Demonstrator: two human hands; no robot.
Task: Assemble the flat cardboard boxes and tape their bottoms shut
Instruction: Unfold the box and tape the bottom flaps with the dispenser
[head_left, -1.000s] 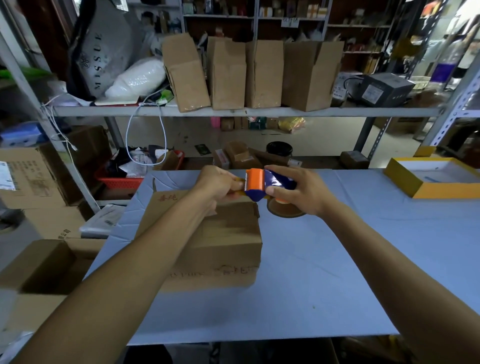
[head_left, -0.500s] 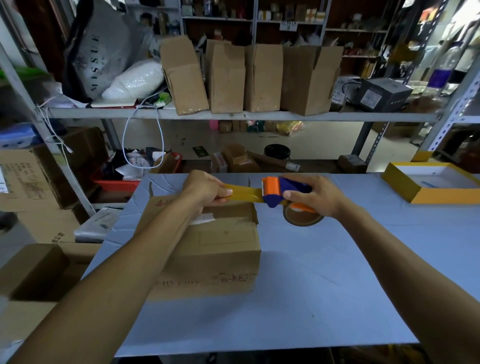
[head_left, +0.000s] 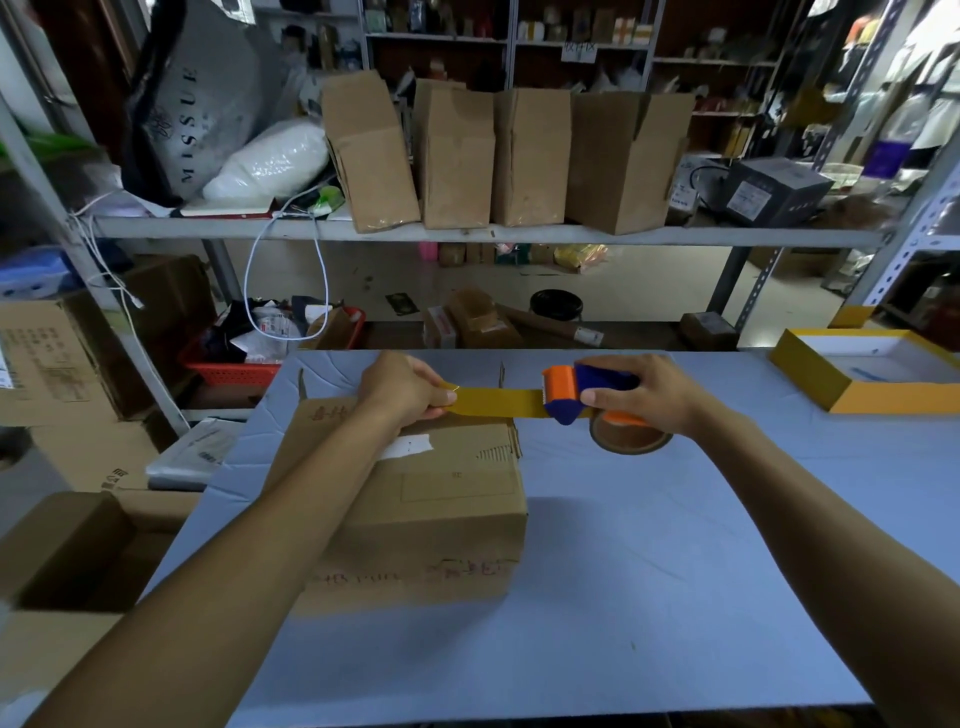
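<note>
While the cardboard box (head_left: 415, 499) sits on the blue table (head_left: 675, 571), the left hand (head_left: 402, 387) pinches the tape end (head_left: 493, 402), now drawn out longer than a second ago; the right hand (head_left: 644, 397) grips the dispenser (head_left: 571, 389), farther right.

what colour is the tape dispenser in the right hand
The tape dispenser is orange at the cutter end and dark blue on the body, seen in the head view.
</note>
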